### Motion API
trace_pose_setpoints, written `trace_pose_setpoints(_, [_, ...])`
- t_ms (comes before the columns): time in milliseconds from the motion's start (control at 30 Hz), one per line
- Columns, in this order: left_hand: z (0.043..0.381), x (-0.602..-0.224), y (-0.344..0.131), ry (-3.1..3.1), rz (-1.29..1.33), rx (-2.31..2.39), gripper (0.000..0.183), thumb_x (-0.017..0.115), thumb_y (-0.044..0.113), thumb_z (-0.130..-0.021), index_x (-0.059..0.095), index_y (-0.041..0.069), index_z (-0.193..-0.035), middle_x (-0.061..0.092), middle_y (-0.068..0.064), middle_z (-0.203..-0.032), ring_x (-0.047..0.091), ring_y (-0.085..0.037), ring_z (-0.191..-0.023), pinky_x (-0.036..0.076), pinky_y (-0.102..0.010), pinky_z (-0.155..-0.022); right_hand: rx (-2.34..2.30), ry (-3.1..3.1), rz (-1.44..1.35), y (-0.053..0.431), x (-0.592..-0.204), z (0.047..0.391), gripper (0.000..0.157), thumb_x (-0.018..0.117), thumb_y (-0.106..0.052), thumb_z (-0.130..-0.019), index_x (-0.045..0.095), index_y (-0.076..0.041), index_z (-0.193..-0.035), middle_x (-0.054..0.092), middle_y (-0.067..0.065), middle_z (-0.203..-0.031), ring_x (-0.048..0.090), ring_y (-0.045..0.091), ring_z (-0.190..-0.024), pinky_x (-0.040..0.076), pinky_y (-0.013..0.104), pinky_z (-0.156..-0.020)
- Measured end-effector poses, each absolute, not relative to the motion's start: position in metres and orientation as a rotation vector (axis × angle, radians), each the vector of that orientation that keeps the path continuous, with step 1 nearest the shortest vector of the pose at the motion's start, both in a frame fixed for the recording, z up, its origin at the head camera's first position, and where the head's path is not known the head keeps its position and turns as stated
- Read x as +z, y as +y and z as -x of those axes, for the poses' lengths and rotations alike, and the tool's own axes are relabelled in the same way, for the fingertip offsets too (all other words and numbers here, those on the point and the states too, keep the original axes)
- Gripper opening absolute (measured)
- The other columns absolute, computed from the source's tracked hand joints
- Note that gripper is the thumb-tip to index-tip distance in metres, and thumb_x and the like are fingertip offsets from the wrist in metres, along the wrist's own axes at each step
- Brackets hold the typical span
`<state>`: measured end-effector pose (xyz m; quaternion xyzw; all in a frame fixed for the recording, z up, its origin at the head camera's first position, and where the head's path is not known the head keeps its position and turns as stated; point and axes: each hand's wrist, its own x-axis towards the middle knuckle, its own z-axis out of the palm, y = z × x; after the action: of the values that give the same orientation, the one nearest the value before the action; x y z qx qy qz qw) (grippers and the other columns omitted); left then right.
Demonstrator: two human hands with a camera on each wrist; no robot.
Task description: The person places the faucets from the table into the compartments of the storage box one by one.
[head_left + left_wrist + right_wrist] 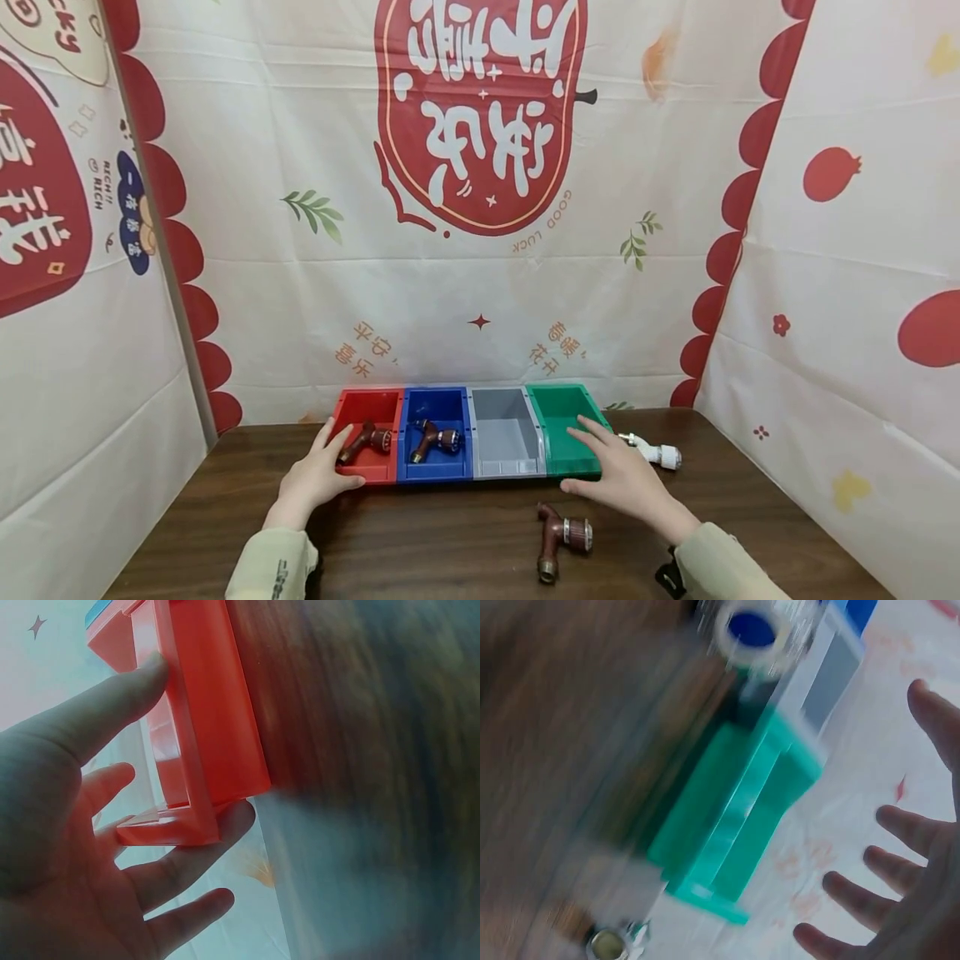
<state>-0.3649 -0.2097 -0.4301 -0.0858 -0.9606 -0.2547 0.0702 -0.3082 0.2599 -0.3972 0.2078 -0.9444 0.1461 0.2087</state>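
Note:
My left hand is at the left front corner of the red bin, its thumb against the front rim and its fingers spread along the side. Brown taps lie in the red bin and the blue bin: one tap in the red, another tap in the blue. Over the green bin, my right hand has its fingers spread apart and holds nothing. A third brown tap lies on the table in front of it. Beyond that hand is a white tap, partly hidden.
The blue bin and grey bin stand between the red and green ones, joined in a row on the wooden table. Printed cloth hangs behind and at both sides. The right wrist view is blurred.

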Motion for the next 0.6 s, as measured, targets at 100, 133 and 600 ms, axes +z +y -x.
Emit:
trace_pose_setpoints(100, [0.365,-0.43,-0.211,-2.892,0.256,-0.765,0.092,0.081,0.037,-0.075,0.035,0.013,-0.151,0.013,-0.018,-0.159,0.05,-0.053,-0.112,0.042,-0.07,-0.083,0.376,-2.681,-0.65,0.246,-0.396,0.296,0.086,0.066,-0.071,-0.074,0.056,-0.013,-0.137,0.043,0.012,-0.147,0.058,0.034,-0.114,0.049,0.058,-0.083])
trace_pose_setpoints(133, [0.365,-0.43,-0.211,-2.892,0.256,-0.763,0.092,0.081,0.037,-0.075,0.034,0.013,-0.151,0.013,-0.018,-0.159,0.051,-0.053,-0.112,0.043,-0.07,-0.083,0.369,-2.698,-0.673,0.243,-0.397,0.292,0.085,0.068,-0.07,-0.074,0.056,-0.013,-0.137,0.043,0.012,-0.147,0.058,0.034,-0.114,0.048,0.059,-0.083])
trace_pose_setpoints(600, [0.362,-0.428,-0.208,-2.908,0.24,-0.749,0.091,0.08,0.035,-0.076,0.034,0.014,-0.151,0.011,-0.018,-0.159,0.053,-0.053,-0.108,0.044,-0.068,-0.082,0.213,-2.829,-0.84,0.215,-0.424,0.255,0.086,0.068,-0.075,-0.068,0.062,-0.014,-0.129,0.057,0.008,-0.131,0.058,0.023,-0.113,0.044,0.055,-0.084])
